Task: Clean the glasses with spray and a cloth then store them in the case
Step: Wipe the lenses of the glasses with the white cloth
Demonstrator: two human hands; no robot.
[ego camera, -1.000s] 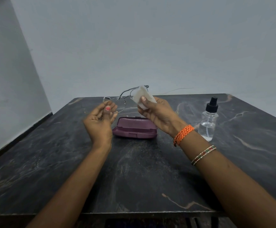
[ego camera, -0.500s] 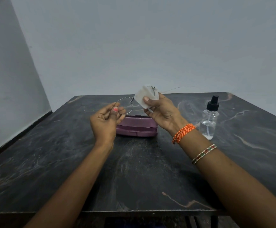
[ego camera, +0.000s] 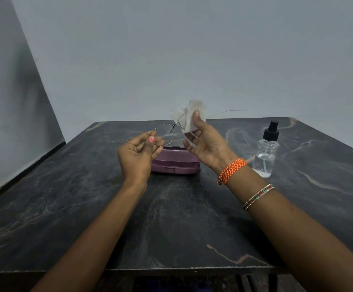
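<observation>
Fingers of the left hand [ego camera: 136, 153] are curled in, thumb & forefinger pinching the rim of one lens of the glasses [ego camera: 163, 134], thin wire frame, held up in the air over the case. Right hand [ego camera: 206, 142] has its thumb pressed on the white cloth [ego camera: 190, 118], which is folded round the other lens; the fingers behind the cloth are mostly hidden, so how they lie can't be told exactly. 1 temple arm sticks out to the right past the cloth.

Counted: 1 pair of glasses, 1 cloth, 1 purple case [ego camera: 175, 162], 1 spray bottle [ego camera: 266, 150].

Case lies shut on the dark marble table [ego camera: 87, 207], just behind/under both hands. Bottle stands upright to the right of the case, apart from it, black pump top, a little clear liquid at the bottom.

Right forearm carries 2 wrist pieces: 1 orange woven band [ego camera: 231, 170] & 1 beaded bangle [ego camera: 257, 196].
</observation>
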